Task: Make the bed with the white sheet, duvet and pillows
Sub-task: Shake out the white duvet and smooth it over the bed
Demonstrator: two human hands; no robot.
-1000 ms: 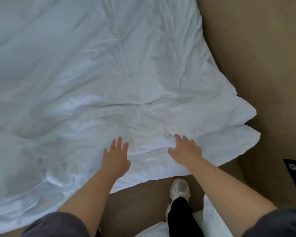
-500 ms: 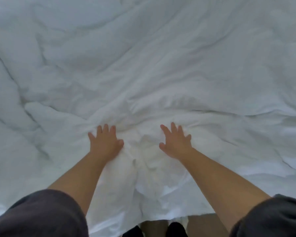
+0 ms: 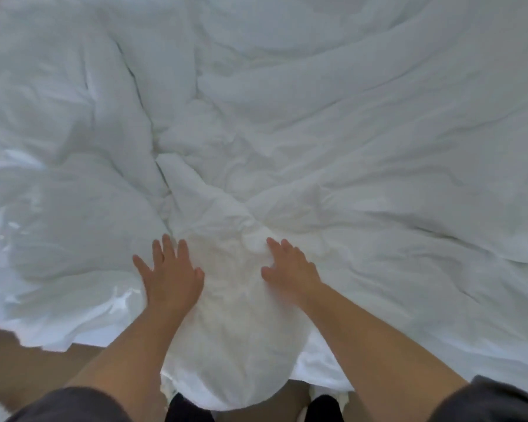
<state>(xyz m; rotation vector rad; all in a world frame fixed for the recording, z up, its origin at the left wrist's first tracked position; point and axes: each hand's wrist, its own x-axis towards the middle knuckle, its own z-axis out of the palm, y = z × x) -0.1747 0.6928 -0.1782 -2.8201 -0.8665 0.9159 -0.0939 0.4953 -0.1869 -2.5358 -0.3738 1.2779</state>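
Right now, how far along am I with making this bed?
Done: the white duvet is spread across the bed. In hand: the left hand and right hand press flat on either side of a bunched bulge at its near edge. Left: deep creases cross the middle, and no pillows are in view.

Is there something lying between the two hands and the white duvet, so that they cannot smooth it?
Nothing visible. The left hand and the right hand both rest, fingers spread, directly on the white duvet.
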